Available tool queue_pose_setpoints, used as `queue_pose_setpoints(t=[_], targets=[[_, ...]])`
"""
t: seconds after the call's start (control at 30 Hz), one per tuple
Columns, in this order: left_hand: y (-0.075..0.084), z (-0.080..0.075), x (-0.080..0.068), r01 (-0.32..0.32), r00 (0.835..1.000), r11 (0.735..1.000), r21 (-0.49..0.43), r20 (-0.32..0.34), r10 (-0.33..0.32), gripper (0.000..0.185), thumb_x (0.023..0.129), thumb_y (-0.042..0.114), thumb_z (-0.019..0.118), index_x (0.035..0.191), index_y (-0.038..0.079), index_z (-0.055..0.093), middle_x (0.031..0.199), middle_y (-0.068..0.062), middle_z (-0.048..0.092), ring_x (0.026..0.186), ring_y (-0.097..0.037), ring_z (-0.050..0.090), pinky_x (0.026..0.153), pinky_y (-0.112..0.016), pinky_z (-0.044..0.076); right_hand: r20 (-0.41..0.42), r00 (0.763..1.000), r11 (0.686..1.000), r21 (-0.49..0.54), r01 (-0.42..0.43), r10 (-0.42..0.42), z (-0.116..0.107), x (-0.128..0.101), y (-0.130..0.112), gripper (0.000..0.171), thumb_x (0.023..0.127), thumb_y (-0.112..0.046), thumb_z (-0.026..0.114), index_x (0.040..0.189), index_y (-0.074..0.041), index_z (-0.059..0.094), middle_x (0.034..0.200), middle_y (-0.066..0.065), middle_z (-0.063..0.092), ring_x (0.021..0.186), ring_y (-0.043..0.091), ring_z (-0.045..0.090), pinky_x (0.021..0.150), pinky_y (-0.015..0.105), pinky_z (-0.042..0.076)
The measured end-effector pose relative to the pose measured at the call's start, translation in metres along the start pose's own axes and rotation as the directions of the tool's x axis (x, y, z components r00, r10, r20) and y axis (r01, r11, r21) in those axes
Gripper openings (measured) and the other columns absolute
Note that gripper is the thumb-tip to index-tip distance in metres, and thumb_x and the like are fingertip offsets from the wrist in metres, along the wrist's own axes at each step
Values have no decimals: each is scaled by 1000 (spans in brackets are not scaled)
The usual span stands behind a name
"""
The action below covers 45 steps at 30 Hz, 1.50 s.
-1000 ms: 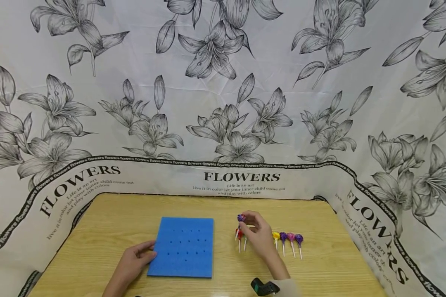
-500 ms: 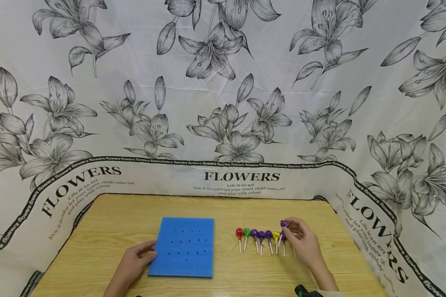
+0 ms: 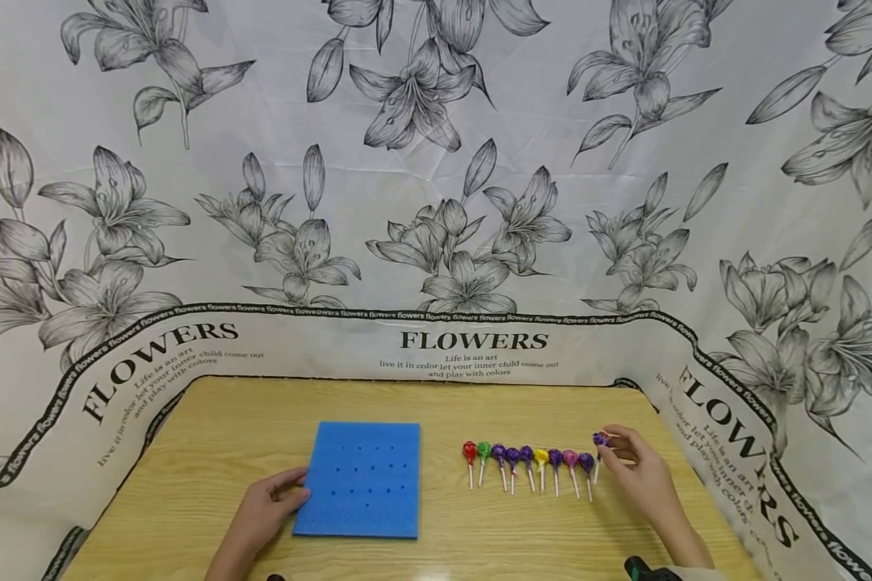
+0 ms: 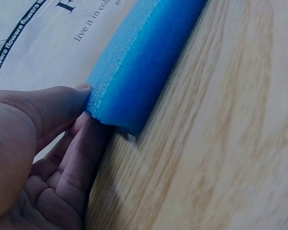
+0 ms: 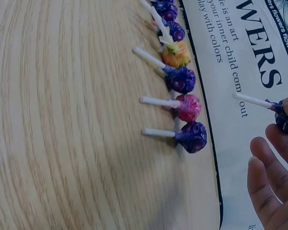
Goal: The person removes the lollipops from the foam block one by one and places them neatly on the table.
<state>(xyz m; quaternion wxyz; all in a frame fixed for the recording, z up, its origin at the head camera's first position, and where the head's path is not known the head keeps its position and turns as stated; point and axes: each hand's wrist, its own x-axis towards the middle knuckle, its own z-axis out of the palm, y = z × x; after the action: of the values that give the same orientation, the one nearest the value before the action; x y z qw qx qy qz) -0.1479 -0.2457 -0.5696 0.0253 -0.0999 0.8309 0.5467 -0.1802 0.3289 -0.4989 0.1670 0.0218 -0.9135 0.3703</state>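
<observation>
In the head view my right hand (image 3: 638, 470) pinches a purple-wrapped lollipop (image 3: 601, 440) by its candy end, stick pointing down, just beyond the right end of a row of lollipops. The right wrist view shows the same lollipop (image 5: 284, 117) between thumb and fingertip, above the table. On the left, my left hand (image 3: 270, 510) holds the left edge of a blue foam board (image 3: 356, 520) dotted with small holes. In the left wrist view the thumb and fingers (image 4: 93, 139) meet at a corner of the foam (image 4: 139, 72).
The row on the wooden table (image 3: 494, 532) holds a red lollipop (image 3: 469, 452), a green one (image 3: 484, 450), a yellow one (image 3: 541, 457), a pink one (image 3: 570, 458) and several purple ones. A flower-printed cloth (image 3: 472, 355) rises behind and beside the table.
My right hand has moved right along the row with the purple lollipop, from above the red end to past the far purple one. The left hand and foam board stay nearly still.
</observation>
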Motion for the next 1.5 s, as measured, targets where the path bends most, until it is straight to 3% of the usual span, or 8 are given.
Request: queue_pose_setpoints(t=[0.3,0.5,0.6,0.77,1.0,1.27,1.5], targets=[[-1,1,-2,8,1000,1000,-19,6,-8,45,92,15,78,133,0,68,118,-12,74,94,-12,68,75,-22,53,38,995,994,-64,-92,95,-7,2,29,44,102,-34,65,136,-5,63,120,20,72,90,-16,57,75,17,55],[0,0,-3,-2,1000,1000,-16,5,2,45,92,15,78,133,0,68,118,-12,74,95,-13,69,75,-22,53,82,989,988,-106,-111,120,-11,3,41,47,102,-36,65,136,-3,62,119,21,72,99,24,73,83,39,59],[-1,0,-2,0,1000,1000,-15,3,0,45,91,15,79,133,1,68,118,-12,74,94,-13,69,75,-22,53,99,988,988,-111,-108,119,-11,4,46,45,102,-32,65,134,-1,62,117,23,73,98,31,73,82,39,59],[-1,-1,-1,-2,1000,1000,7,-2,2,46,91,18,79,133,1,69,118,-11,74,93,-11,67,75,-21,52,149,981,989,-96,-108,122,-10,5,52,44,103,-28,65,135,2,59,116,23,72,94,26,73,78,28,55],[0,-1,-1,-14,1000,1000,13,-5,14,46,91,19,79,133,2,69,118,-11,74,96,-13,68,76,-21,52,210,969,990,-86,-113,129,-5,6,55,39,102,-21,66,133,2,60,108,16,72,90,21,72,71,25,55],[1,1,-1,-21,1000,1000,15,-14,21,44,91,15,79,132,1,69,118,-11,74,92,-10,67,74,-21,52,251,957,985,-121,-119,146,2,10,58,36,102,-20,65,130,3,62,99,10,69,87,18,70,70,28,53],[1,1,-1,-18,1000,1000,3,-18,18,43,91,14,78,132,1,69,118,-11,74,94,-10,68,76,-20,53,256,955,983,-138,-117,150,5,13,59,35,102,-20,65,129,2,64,101,12,70,94,28,71,79,40,56]])
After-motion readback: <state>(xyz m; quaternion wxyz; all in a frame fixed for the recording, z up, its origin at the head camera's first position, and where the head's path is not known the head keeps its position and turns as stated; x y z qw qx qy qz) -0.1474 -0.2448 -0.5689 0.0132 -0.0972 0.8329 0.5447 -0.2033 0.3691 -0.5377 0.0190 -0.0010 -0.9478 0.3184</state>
